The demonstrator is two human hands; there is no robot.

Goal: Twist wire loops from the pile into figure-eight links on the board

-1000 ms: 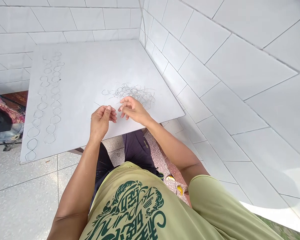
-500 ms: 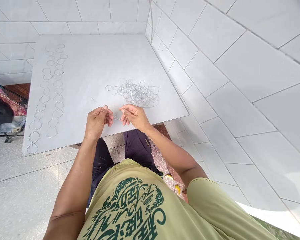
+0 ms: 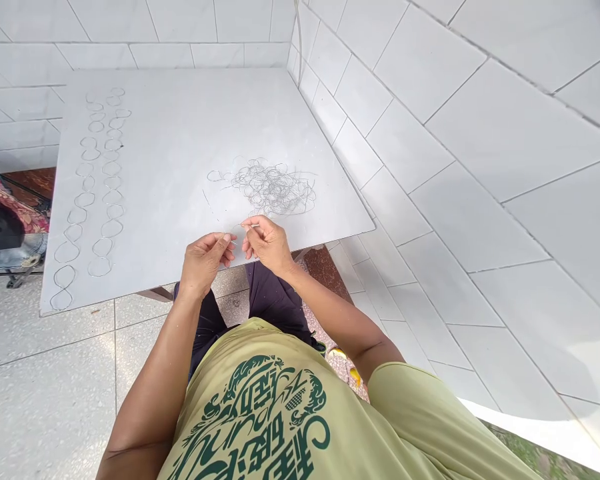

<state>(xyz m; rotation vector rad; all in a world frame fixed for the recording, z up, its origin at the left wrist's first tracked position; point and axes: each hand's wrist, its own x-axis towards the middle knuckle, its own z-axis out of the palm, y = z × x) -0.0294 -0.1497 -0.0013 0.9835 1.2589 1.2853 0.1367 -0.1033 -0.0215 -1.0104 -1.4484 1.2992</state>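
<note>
Close together over the front edge of the grey-white table, both my hands are closed in a pinch. My left hand grips a thin wire, whose faint tail shows beyond the fingers. Opposite it, the thumb and fingertips of my right hand pinch a fine end of wire; whether it is the same piece I cannot tell. Just past the hands lies a tangled pile of curled wires. A looped wire pokes out at its left side.
Two columns of wire figure-eights run along the table's left side, some of their loops partly open. White tiled walls border the table at the back and right. A folding chair with cloth on it stands at the left.
My left hand has moved slightly right and toward me, and the wire's tail has shifted right with it. My right hand has come slightly lower, still pinching.
</note>
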